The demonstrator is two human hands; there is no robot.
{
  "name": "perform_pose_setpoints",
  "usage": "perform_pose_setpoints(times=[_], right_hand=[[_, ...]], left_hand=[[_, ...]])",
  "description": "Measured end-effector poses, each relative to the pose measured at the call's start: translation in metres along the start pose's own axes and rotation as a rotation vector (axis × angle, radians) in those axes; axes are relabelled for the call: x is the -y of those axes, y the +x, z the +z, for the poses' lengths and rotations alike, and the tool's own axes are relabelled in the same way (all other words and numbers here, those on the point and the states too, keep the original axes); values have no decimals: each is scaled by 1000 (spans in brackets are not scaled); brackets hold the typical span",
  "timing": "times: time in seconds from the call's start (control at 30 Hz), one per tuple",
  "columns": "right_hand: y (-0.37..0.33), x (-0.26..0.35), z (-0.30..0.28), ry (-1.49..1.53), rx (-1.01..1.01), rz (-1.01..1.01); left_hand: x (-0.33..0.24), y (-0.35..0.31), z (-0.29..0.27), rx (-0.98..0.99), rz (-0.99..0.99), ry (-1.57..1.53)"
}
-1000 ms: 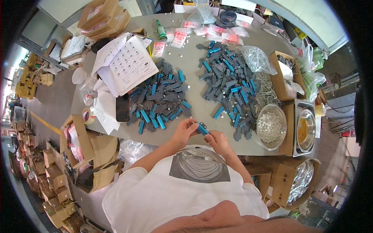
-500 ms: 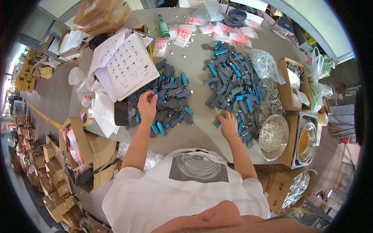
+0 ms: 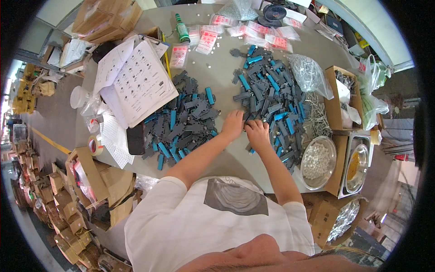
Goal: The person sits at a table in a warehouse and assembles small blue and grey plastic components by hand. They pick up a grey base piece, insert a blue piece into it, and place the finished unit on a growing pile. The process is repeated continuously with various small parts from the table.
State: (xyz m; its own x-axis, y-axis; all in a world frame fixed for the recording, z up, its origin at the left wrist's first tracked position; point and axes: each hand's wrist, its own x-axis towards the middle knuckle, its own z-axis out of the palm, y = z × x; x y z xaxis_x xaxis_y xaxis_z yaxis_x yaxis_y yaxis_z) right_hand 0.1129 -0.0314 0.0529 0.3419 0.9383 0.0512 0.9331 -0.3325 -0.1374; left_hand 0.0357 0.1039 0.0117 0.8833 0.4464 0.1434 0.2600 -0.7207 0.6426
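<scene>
My left hand and my right hand meet at the near left edge of the right-hand heap of dark grey and blue plastic parts. Between their fingertips is a small dark grey plastic part, mostly covered by the fingers. Both hands are closed, with fingers pressed together around it. A second heap of similar dark grey and blue parts lies left of my left hand, beside a stack of printed sheets.
A bowl of white pieces, long screws and a cardboard box are on the right. Red-printed plastic bags and a green bottle stand at the far side. A black phone lies by the left heap.
My left hand has left the left heap and moved right to meet my right hand. My right hand has shifted slightly left and away from me.
</scene>
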Motion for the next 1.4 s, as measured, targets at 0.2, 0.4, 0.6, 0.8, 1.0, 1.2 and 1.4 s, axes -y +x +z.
perform_pose_setpoints(times=[0.2, 0.4, 0.6, 0.8, 1.0, 1.2, 1.4], right_hand=[[-22, 13, -18, 339, -283, 115], [-53, 30, -18, 1690, -223, 776], [-65, 61, -56, 1716, -98, 687], [-80, 77, -77, 1599, -64, 572], [-101, 85, -62, 1131, -265, 287], [-109, 116, -93, 675, -338, 236], [-112, 127, -90, 593, -432, 196]], left_hand=[[-6, 4, 7, 153, -193, -68], [1, -34, -11, 291, -216, -283], [-56, -88, -68, 425, -571, -1138], [-85, -112, -95, 370, -664, -1611], [-85, -124, -96, 328, -725, -1651], [-108, -133, -105, 292, -756, -1778], [-120, -139, -102, 328, -687, -1751]])
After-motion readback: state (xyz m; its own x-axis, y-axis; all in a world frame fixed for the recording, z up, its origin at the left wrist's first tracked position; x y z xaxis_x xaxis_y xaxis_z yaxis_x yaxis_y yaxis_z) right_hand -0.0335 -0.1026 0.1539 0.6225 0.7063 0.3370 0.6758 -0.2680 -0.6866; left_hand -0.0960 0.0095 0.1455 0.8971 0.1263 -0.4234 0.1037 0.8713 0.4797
